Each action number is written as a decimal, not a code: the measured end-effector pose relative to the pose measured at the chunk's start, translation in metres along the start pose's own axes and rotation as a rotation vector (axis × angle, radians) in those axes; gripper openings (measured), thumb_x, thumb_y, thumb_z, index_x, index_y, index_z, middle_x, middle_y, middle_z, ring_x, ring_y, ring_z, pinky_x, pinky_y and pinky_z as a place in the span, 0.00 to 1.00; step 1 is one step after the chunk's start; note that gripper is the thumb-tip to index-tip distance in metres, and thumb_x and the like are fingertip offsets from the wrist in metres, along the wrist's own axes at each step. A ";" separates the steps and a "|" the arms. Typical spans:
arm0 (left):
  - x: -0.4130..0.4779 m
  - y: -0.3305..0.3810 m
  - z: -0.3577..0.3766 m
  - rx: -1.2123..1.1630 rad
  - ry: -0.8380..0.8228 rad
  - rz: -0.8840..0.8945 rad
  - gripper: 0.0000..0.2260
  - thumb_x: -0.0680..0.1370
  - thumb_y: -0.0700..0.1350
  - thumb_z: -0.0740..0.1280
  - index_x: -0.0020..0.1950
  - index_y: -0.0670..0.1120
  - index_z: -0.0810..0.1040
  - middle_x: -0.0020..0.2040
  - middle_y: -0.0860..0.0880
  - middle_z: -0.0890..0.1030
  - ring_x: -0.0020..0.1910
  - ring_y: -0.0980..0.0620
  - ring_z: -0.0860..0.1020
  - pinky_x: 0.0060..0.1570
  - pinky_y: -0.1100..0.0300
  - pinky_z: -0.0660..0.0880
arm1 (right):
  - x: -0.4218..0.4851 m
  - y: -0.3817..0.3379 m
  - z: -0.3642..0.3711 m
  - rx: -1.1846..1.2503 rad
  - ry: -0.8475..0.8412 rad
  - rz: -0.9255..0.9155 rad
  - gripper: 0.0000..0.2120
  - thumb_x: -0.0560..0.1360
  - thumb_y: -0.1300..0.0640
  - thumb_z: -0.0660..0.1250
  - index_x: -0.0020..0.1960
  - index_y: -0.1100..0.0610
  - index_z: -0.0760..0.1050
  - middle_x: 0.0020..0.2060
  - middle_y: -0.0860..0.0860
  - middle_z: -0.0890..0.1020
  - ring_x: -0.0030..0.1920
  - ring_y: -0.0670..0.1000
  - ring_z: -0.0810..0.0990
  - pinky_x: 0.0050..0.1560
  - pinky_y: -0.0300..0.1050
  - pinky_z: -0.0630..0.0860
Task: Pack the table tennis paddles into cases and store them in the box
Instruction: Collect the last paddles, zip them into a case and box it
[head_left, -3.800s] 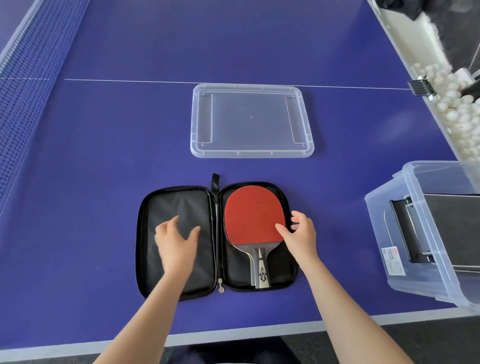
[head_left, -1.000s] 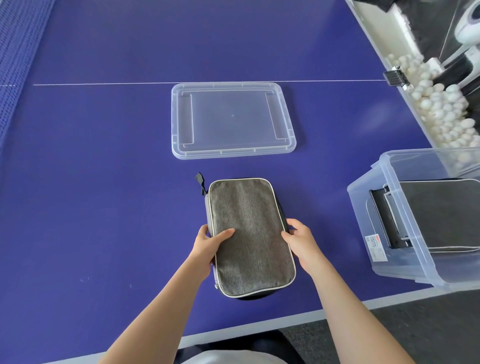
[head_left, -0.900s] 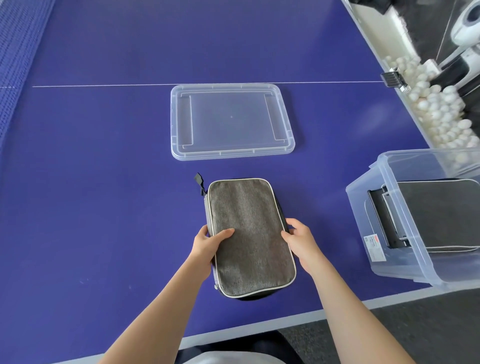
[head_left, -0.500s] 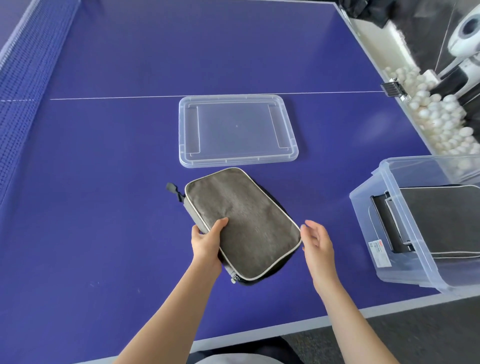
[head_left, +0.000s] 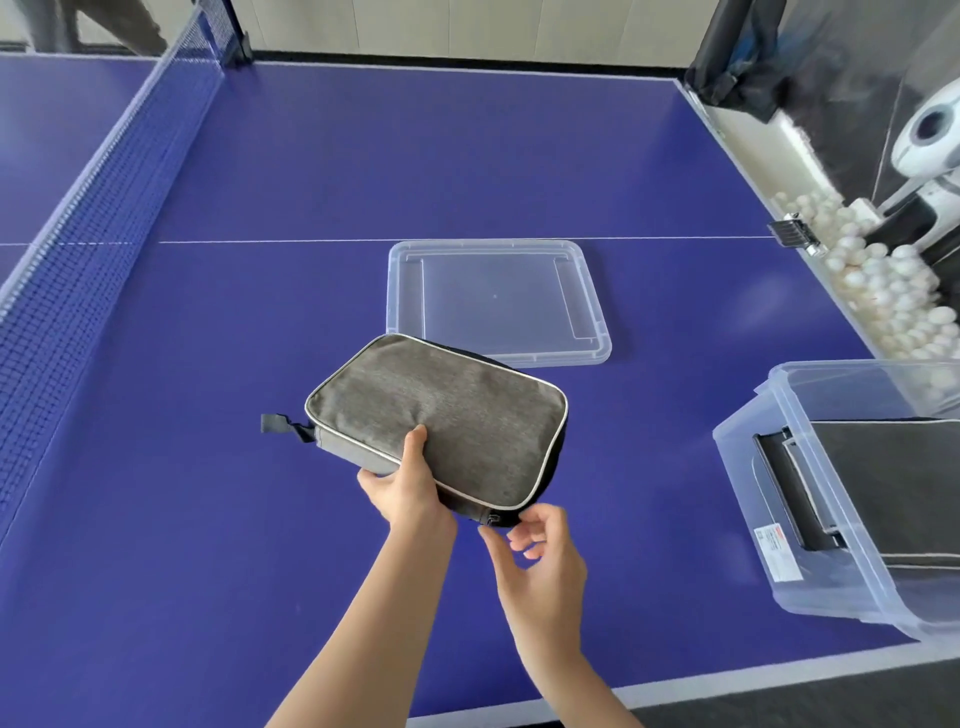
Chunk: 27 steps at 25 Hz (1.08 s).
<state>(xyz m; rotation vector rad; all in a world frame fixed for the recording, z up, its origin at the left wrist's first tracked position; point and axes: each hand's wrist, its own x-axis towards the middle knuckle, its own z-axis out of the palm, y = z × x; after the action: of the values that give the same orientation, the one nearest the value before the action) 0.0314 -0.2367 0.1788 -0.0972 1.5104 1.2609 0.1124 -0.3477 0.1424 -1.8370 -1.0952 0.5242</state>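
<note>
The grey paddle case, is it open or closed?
Folded closed: the grey case shows only its outer cover, both halves together, gripped by the left hand. Zipped all round? Cannot tell.

Blue table-tennis table (head_left: 322, 156) filling the view, net (head_left: 104, 171) running from 9 to 11 o'clock, white centre line (head_left: 260, 241) across the middle, trough of white balls (head_left: 883, 280) at 2 o'clock, black clip (head_left: 789, 234) just beside it, white rounded machine (head_left: 930, 135) behind the trough at 2 o'clock.
</note>
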 end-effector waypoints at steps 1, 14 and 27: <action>0.000 0.002 0.001 -0.007 0.010 0.007 0.20 0.70 0.46 0.75 0.56 0.48 0.69 0.47 0.52 0.77 0.43 0.54 0.78 0.36 0.60 0.73 | 0.001 0.000 0.004 -0.038 0.021 -0.009 0.15 0.67 0.46 0.74 0.44 0.44 0.68 0.33 0.43 0.76 0.38 0.45 0.76 0.36 0.33 0.71; -0.001 0.011 -0.005 -0.003 0.082 0.025 0.25 0.69 0.48 0.75 0.62 0.48 0.69 0.47 0.52 0.75 0.41 0.55 0.76 0.33 0.61 0.70 | 0.006 0.004 0.003 -0.283 0.077 -0.430 0.04 0.70 0.55 0.67 0.44 0.52 0.76 0.30 0.45 0.77 0.29 0.43 0.75 0.22 0.40 0.72; 0.015 0.021 -0.029 0.019 0.041 0.033 0.16 0.68 0.46 0.76 0.48 0.50 0.71 0.48 0.52 0.78 0.45 0.53 0.79 0.41 0.57 0.76 | 0.019 0.014 -0.018 -0.178 0.045 -0.268 0.08 0.72 0.52 0.66 0.38 0.56 0.75 0.29 0.45 0.76 0.29 0.47 0.72 0.27 0.37 0.68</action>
<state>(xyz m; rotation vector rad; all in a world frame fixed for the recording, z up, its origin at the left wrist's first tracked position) -0.0067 -0.2405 0.1753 -0.0858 1.5644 1.2771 0.1417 -0.3434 0.1413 -1.8045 -1.3685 0.2336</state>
